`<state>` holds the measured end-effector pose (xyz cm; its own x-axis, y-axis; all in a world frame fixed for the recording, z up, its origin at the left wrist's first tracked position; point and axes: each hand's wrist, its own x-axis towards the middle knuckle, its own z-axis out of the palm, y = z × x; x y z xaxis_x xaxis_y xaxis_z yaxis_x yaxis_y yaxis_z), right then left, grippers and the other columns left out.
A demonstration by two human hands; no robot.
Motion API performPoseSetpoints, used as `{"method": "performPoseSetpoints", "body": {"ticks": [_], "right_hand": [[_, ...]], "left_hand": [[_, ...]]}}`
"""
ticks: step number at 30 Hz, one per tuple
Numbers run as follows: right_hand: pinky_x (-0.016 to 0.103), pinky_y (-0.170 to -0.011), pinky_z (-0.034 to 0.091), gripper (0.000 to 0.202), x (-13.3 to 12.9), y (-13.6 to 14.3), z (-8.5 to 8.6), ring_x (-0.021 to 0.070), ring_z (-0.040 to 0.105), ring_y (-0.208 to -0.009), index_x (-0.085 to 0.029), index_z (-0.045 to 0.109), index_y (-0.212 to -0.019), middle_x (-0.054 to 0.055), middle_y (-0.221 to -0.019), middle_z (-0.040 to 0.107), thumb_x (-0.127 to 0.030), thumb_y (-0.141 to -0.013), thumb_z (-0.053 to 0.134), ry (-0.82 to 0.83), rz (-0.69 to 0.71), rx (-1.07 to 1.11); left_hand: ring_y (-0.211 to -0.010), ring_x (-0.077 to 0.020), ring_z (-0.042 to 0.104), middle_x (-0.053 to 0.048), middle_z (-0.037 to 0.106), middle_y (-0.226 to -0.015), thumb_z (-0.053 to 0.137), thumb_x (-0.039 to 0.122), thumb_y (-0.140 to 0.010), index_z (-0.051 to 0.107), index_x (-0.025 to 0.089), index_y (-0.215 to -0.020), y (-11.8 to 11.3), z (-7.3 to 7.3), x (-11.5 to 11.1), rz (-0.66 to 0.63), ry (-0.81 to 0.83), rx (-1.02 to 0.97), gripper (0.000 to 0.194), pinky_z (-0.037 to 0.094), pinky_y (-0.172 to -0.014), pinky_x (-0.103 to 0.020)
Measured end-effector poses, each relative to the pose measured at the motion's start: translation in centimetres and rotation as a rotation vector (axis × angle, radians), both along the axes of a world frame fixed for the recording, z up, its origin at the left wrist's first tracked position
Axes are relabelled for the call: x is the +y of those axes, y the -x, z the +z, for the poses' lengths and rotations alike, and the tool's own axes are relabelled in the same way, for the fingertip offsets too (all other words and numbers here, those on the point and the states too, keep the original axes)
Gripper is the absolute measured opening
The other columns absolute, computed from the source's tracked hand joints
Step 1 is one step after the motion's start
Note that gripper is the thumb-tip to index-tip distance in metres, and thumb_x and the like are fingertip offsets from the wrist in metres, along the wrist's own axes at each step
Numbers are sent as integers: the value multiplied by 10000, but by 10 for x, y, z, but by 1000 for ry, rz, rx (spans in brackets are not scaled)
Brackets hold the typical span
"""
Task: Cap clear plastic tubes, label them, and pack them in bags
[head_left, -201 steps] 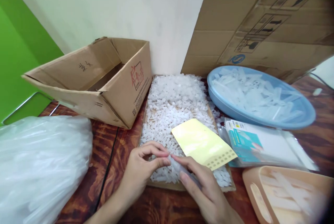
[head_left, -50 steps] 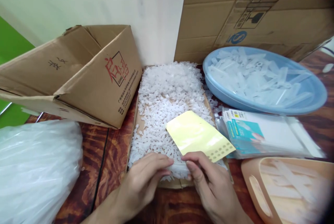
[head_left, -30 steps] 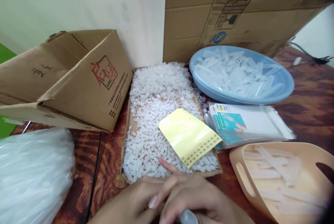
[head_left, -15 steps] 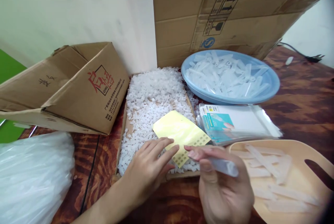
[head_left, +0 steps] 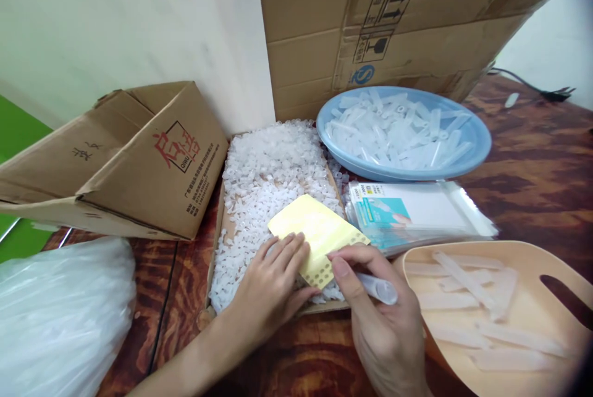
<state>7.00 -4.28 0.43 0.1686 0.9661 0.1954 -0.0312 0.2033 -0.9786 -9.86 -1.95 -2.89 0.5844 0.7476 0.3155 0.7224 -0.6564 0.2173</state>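
Observation:
A yellow sheet (head_left: 308, 224) with rows of small round grey dots lies over a shallow cardboard tray (head_left: 214, 261) full of small white plastic pieces (head_left: 259, 199). On the sheet's left part rest the outstretched fingers of my left hand (head_left: 273, 279), its thumb along the lower edge. My right hand (head_left: 384, 317) is closed round a translucent plastic tube (head_left: 377, 288), whose open end points right and down. The right index fingertip and thumb meet at the dotted edge of the sheet. Whether a dot is between them I cannot tell.
Behind the tray's right side stands a blue basin (head_left: 403, 168) of translucent tubes. Packs of clear bags (head_left: 430, 212) lie before it. A beige basket (head_left: 509, 249) holds several tubes at right. An open carton (head_left: 152, 162) and a plastic bag (head_left: 65, 310) are at left.
My right hand has moved left and turned, bringing its fingertips onto the sheet's dotted edge with the tube still held. My left fingers have shifted slightly on the sheet. The view has moved a little.

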Motion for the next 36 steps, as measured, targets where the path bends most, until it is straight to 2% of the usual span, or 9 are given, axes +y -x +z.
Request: {"method": "performPoseSetpoints", "body": {"ticks": [3,5,10,14,17,19,22,29,36], "right_hand": [[161,-671,504,71,1,0,3,114,630,-734,-257,700,-939,-29,-845,688,-269,-985,648,9,6,-30],[166,-624,490,91,2,0,6,116,613,-684,-247,704,-911,-27,-797,681,-287,-975,653,17,9,-81],[211,-516,411,236,4,4,5,124,528,-562,-207,695,-777,-19,-640,607,-371,-945,670,117,144,-201],[225,-491,385,290,4,12,-3,115,460,-506,-199,746,-1027,-32,-616,590,-463,-912,706,264,287,-56],[226,-506,414,314,3,19,-10,119,481,-514,-188,755,-939,-34,-579,565,-497,-897,724,366,402,104],[245,-606,488,306,1,22,-16,151,587,-633,-177,754,-862,14,-701,664,-481,-892,740,418,431,174],[280,-707,539,288,0,25,-21,201,666,-781,-171,770,-914,62,-872,741,-457,-893,750,460,422,220],[270,-737,586,258,5,25,-11,231,727,-796,-177,770,-852,47,-793,758,-425,-908,726,338,352,-7],[274,-762,614,251,4,25,-17,234,762,-797,-182,818,-877,67,-859,809,-397,-926,700,262,303,-257]], "left_hand": [[-1194,-255,689,-95,736,-1284,586,252,-1023,582,148,-1303,-1,-5,1,2,3,-59,298,469,-1083,-483],[-1093,-231,731,-70,771,-1201,578,184,-1019,596,162,-1276,4,-3,5,15,-18,-122,258,477,-1054,-466],[-985,-213,728,-73,777,-1132,630,148,-983,633,180,-1232,28,22,9,124,-108,-327,251,510,-928,-388],[-1008,-226,705,-99,762,-1130,598,209,-1014,633,159,-1242,40,37,1,84,-83,-371,237,501,-909,-381],[-1061,-256,691,-129,753,-1165,577,316,-1034,611,123,-1296,41,32,-8,16,-98,-297,328,474,-962,-417],[-1080,-269,681,-137,749,-1175,577,352,-1031,610,106,-1308,42,27,-11,-14,-109,-240,372,459,-980,-431],[-1088,-265,662,-143,739,-1178,641,340,-996,612,85,-1309,42,24,-15,-22,-103,-242,405,465,-968,-421],[-936,-185,653,-85,736,-989,722,-26,-869,699,101,-1067,41,29,-23,10,-95,-549,236,514,-868,-354],[-892,-183,665,-88,745,-969,704,-71,-857,710,91,-1091,42,18,-26,6,-74,-635,285,530,-830,-363]]}}
